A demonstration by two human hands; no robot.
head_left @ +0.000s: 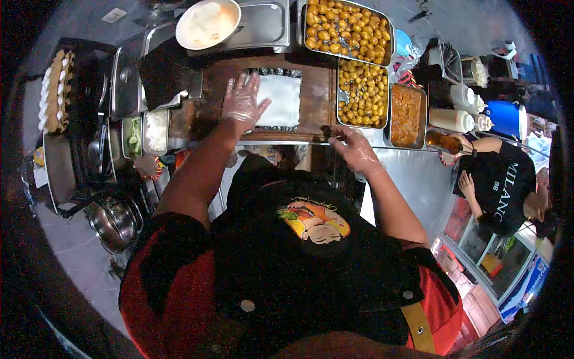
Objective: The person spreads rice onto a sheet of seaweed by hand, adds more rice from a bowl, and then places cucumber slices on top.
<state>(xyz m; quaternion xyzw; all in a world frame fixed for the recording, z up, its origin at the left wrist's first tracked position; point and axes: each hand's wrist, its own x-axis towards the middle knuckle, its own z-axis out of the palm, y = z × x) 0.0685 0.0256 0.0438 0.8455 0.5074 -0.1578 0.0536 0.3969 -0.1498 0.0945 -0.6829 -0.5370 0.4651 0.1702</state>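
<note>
A flat white rectangle lies on a dark sheet with a crinkled edge, on the brown wooden board. My left hand, in a clear glove, rests flat with fingers spread over the left edge of both. At the front edge of the board, right of the white rectangle, is my right hand, also gloved. Its fingers are curled together beside a small dark piece; what they grip is too small to name.
Behind the board stands a white bowl. To the right are trays of small round brown-yellow food and a tray of orange-brown food. Squeeze bottles stand farther right, near a co-worker holding an amber bottle. Metal bowls sit lower left.
</note>
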